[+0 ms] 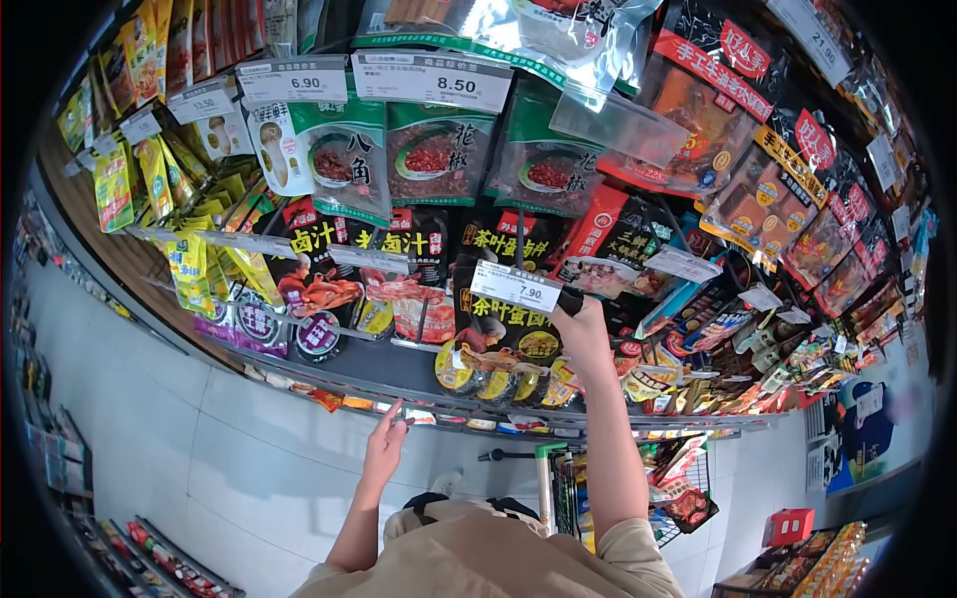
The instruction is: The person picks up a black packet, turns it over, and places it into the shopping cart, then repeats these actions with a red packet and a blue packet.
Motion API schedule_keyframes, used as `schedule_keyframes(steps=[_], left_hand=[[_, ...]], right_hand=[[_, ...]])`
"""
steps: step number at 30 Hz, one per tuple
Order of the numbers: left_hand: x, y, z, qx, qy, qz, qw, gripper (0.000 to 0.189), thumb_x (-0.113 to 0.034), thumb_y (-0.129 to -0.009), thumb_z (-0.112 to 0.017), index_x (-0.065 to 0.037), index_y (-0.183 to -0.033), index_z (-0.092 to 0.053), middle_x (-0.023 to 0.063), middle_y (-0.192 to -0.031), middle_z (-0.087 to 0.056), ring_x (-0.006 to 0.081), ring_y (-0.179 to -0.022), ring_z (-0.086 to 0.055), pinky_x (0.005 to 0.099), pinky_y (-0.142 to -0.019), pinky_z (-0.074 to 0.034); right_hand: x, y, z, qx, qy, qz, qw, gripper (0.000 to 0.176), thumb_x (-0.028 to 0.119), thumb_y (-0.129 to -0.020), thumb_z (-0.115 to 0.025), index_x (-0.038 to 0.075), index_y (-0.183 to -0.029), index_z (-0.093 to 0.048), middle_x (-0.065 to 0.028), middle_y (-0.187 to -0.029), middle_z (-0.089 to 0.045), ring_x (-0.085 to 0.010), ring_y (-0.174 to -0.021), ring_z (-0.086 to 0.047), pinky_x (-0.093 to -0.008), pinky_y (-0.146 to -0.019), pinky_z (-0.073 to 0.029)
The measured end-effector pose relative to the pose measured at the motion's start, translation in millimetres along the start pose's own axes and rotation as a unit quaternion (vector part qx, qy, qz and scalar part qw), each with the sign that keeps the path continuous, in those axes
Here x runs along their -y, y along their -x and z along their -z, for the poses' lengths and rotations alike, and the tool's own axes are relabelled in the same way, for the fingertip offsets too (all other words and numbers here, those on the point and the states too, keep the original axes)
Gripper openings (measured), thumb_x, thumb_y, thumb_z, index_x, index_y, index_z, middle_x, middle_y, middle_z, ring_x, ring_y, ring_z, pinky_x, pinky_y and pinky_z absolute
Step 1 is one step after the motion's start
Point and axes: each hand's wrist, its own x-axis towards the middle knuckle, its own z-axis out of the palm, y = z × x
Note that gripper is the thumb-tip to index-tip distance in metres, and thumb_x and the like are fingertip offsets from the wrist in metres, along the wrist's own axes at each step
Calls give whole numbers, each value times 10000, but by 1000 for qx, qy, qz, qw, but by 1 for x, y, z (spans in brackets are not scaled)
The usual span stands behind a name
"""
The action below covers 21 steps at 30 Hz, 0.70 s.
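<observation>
Near the middle of the rack, my right hand [581,334] is closed at the right edge of a black packet [508,324] with yellow lettering. The packet hangs behind a 7.90 price tag [513,288]; the fingertips are partly hidden at its edge. Below the shelf edge, my left hand [384,444] is held over the floor, its fingers apart and nothing in it. Round yellow-lidded tubs [457,374] stand under the black packet.
Green-and-clear spice packets [436,154] hang above, with red packets [688,110] at the upper right. The dark shelf edge [399,384] runs across the front. A shopping cart [688,488] stands at my right, on a tiled floor [259,448].
</observation>
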Motion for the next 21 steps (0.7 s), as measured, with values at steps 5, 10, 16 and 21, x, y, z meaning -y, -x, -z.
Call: schedule_keyframes(steps=[5,10,16,21], left_hand=[[1,-1,-4,-4,15,-11,1000,460,-188,-1040,-527,-56,-1475,-456,31,-1026,-691,47,-807,-496,201,-788,-429],[1,-2,0,60,-10,39,997,479,-217,-1069,-462,-10,-1495,-390,111,-1455,-503,202,-1166,-620,328,-959,-500],[10,-13,-15,92,59,-2,994,479,-153,-1058,-474,-8,-1501,-366,155,-1442,-507,217,-1176,-612,325,-974,-491],[3,-17,-33,131,51,14,990,539,-10,-1005,-513,-3,-1509,-320,181,-1403,-517,207,-1164,-611,319,-986,-487]], right_hand=[[2,10,-6,2,18,1,1000,206,85,-940,-649,-38,-1101,-690,-14,-921,-708,-66,-826,-567,-257,-774,-473],[-10,19,-5,24,36,2,999,294,192,-936,-703,-37,-1120,-691,-51,-966,-727,-81,-856,-595,-272,-800,-487],[-17,44,-8,44,92,4,995,322,225,-922,-717,-38,-1109,-708,-151,-1035,-738,-165,-916,-664,-309,-865,-503],[-14,72,-9,83,41,133,987,206,108,-910,-699,-30,-1062,-719,-137,-1053,-737,-224,-951,-689,-331,-875,-524]])
